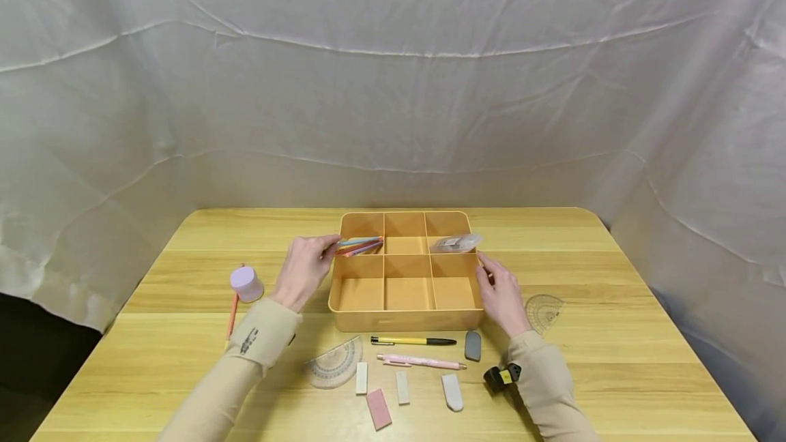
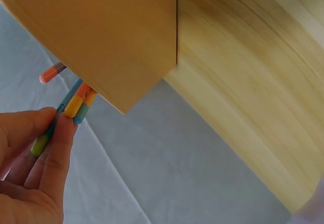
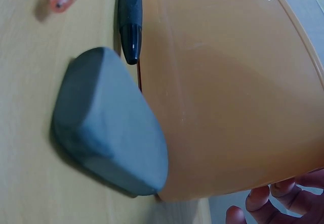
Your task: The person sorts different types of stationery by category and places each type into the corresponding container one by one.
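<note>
Light blue marks the slim, pencil-like stick [image 1: 364, 241] with a rounded green end and small lettering, pinched between thumb and fingers of the left hand [image 1: 303, 268]. Taking the middle of the smooth orange-tan six-compartment box [image 1: 408, 321] as a clock centre in the head view, the stick lies at ten to eleven o'clock, across the back-left compartment. Beneath it fans a bundle of similar slim multicoloured sticks [image 1: 366, 249], pink, purple and dark red among them; in the left wrist view, rounded orange, yellow and blue ends jut past the rim.

The right hand [image 1: 505, 295], at three to four o'clock, grips nothing: its fingers bend loosely, touching the box's side wall. The box has rounded corners and glossy walls. A crumpled clear packet [image 1: 457, 243] sits at one to two o'clock in the back-right compartment. On the pale wood-grain desk [image 1: 626, 333], a yellow-and-black pen [image 1: 405, 341] lies at six o'clock and a dark grey rounded block [image 1: 472, 346] at five.
</note>
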Available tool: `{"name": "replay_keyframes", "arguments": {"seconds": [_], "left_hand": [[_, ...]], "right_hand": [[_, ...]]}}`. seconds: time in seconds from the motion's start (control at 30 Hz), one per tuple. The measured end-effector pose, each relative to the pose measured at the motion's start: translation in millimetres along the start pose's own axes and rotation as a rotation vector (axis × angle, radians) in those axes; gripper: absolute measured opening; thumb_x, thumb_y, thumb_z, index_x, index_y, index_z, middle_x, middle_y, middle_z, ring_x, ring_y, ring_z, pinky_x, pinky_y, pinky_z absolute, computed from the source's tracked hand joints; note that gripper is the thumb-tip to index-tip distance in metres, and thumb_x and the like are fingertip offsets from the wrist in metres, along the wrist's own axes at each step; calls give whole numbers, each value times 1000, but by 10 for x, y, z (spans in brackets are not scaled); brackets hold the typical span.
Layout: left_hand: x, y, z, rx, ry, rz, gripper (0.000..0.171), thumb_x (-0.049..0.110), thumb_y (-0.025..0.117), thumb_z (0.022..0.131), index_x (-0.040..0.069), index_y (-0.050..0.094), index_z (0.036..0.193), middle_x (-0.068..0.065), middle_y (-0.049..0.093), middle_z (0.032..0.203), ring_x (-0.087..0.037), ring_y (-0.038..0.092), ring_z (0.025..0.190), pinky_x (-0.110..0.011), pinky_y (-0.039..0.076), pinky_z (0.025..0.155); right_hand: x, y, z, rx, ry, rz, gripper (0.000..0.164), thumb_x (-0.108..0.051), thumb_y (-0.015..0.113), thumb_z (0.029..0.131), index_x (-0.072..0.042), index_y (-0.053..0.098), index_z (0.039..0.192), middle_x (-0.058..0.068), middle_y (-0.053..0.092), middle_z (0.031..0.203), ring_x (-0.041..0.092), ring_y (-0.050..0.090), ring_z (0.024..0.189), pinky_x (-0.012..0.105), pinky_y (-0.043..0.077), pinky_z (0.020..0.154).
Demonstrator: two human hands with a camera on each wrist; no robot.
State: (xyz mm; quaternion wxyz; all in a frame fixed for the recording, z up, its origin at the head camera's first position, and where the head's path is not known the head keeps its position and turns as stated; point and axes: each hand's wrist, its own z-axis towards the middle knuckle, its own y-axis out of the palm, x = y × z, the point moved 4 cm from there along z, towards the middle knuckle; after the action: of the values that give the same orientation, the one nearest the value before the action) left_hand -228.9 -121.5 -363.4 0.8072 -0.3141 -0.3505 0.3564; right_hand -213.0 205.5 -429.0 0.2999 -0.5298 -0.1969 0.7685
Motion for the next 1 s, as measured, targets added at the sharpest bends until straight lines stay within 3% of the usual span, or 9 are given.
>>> {"name": "replay_keyframes", "arguments": {"seconds": [0.13,0.33,0.47,0.6,0.67,0.77,1.0], "left_hand": [[14,1,-3,1,20,5,16,-5,72,80,-2,75,95,-16,74,86,-17,60,58,-34,51,48],[-17,-88,-89,50,-14,-35,15,1,71,82,-3,74,96,-19,73,96,-30,68,84,-45,57,75],[-152,-248,-225,142,-120,-105,19,6,65,88,-6,72,101,-23,70,103,-37,65,94,-51,53,84],[-417,-449,-443,226,-275,-118,20,6,62,90,-7,71,103,-25,70,102,-40,64,91,-54,53,80],[-562,-538,-576,234,-354,-106,21,4,61,89,-7,70,104,-26,69,101,-41,64,88,-55,52,78],[-749,-637,-763,198,-438,-96,23,1,60,88,-10,67,108,-28,67,99,-42,62,87,-56,51,78],[-1047,-744,-1113,-3,-569,-22,32,6,61,88,-12,59,115,-31,62,97,-42,57,85,-54,46,71]], "right_hand": [[-4,-1,-1,5,-2,0,36,-3,50,97,10,53,130,20,64,87,26,56,71,41,48,60],[-12,-5,-3,7,-6,3,36,-2,50,97,11,54,130,19,64,86,25,55,69,39,48,58],[-20,-7,-4,9,-11,8,35,-2,50,97,11,54,129,19,64,84,24,55,67,39,47,57],[-19,4,-10,2,-12,4,36,-2,50,97,11,54,130,19,64,84,23,55,67,37,47,56],[-17,2,-16,-5,-8,8,36,-3,49,97,11,53,130,19,63,84,23,55,67,37,47,56],[-13,-8,-23,-8,-3,13,36,-2,49,98,11,53,130,20,63,84,24,54,67,37,47,56],[-14,-30,-19,4,-15,10,35,-1,49,97,12,53,130,21,64,86,25,55,68,39,48,58]]}}
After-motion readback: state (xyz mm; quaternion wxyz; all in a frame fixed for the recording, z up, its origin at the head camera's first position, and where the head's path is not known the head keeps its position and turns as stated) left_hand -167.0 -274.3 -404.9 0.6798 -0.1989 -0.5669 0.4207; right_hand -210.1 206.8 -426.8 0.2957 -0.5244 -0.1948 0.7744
